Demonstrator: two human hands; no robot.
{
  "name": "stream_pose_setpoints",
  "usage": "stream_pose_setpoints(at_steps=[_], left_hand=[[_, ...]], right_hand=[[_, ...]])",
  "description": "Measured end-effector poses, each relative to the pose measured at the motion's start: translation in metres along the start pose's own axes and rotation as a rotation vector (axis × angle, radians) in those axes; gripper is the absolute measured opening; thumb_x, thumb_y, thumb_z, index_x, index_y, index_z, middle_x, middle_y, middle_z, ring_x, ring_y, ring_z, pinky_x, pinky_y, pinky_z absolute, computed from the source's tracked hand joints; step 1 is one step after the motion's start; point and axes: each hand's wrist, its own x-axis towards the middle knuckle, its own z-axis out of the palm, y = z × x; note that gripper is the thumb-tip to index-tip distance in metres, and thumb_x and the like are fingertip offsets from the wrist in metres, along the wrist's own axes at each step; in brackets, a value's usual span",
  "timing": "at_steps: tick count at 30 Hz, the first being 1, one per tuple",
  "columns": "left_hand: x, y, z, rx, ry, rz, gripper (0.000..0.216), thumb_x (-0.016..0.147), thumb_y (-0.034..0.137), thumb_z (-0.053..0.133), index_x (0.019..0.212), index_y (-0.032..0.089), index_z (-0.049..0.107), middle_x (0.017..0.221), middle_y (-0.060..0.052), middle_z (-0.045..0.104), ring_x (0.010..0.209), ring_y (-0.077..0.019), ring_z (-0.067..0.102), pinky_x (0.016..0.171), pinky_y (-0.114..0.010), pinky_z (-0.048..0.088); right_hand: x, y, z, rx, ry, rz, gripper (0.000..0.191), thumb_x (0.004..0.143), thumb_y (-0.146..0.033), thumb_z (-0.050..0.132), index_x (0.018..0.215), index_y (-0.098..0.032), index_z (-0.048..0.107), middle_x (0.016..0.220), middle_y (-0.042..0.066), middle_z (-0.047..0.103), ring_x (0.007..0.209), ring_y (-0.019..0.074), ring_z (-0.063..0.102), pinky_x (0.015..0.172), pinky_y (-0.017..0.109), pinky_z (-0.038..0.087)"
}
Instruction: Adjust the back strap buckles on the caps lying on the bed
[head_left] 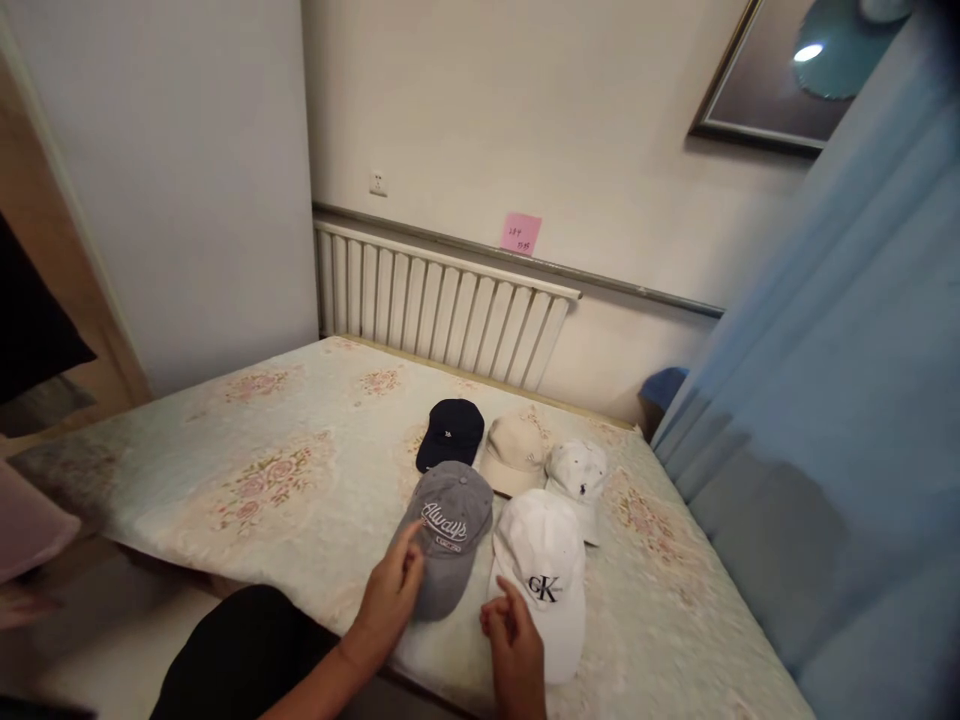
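Note:
My left hand [396, 588] is at the left edge of a grey cap [454, 518] with white "Always" lettering. Its index finger points over the cap's side while the other fingers curl loosely, with nothing visible between them. Beside the brim of a white cap [540, 535] with black letters is my right hand [514, 640], index finger stretched out and the rest bent. Whether either fingertip touches a cap I cannot tell. Behind these two caps lie a navy cap [455, 430], a beige cap [515, 450] and another white cap [579, 470] with a small dark logo.
The caps lie on a bed [172, 470] with a flowered cover. A radiator [442, 300] and a pink note [520, 233] are at the wall behind. A blue curtain [810, 400] hangs on the right. Part of a person in pink [34, 525] shows at the left edge.

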Motion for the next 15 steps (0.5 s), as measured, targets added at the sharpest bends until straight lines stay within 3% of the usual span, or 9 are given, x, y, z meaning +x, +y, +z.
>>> stream_pose_setpoints(at_steps=[3,7,15], left_hand=[[0.006,0.039,0.007,0.130,-0.143,0.104,0.065,0.080,0.022,0.041,0.141,0.016,0.020,0.074,-0.001,0.058,0.064,-0.0151,0.055,0.063,-0.026,0.044],[0.018,0.060,0.015,0.268,-0.219,0.123,0.078,0.076,0.015,0.043,0.144,0.017,0.006,0.075,-0.002,0.061,0.064,-0.0166,0.057,0.061,-0.026,0.040],[0.033,0.059,0.023,0.444,-0.339,0.053,0.084,0.075,0.014,0.043,0.143,0.016,-0.007,0.083,-0.006,0.067,0.071,-0.0192,0.063,0.061,-0.027,0.039]], right_hand=[[0.008,-0.046,-0.014,-0.163,0.103,-0.166,0.055,0.078,-0.027,0.050,0.131,-0.015,0.041,0.065,-0.005,0.048,0.060,0.0132,0.050,0.063,0.025,0.044],[0.019,-0.075,-0.028,-0.327,0.144,-0.209,0.065,0.080,-0.022,0.045,0.141,-0.021,0.022,0.060,-0.008,0.038,0.051,0.0127,0.044,0.057,0.024,0.039],[0.040,-0.048,-0.037,-0.526,0.124,-0.080,0.071,0.076,-0.011,0.035,0.143,-0.020,0.013,0.052,-0.007,0.041,0.048,0.0176,0.050,0.052,0.026,0.036]])
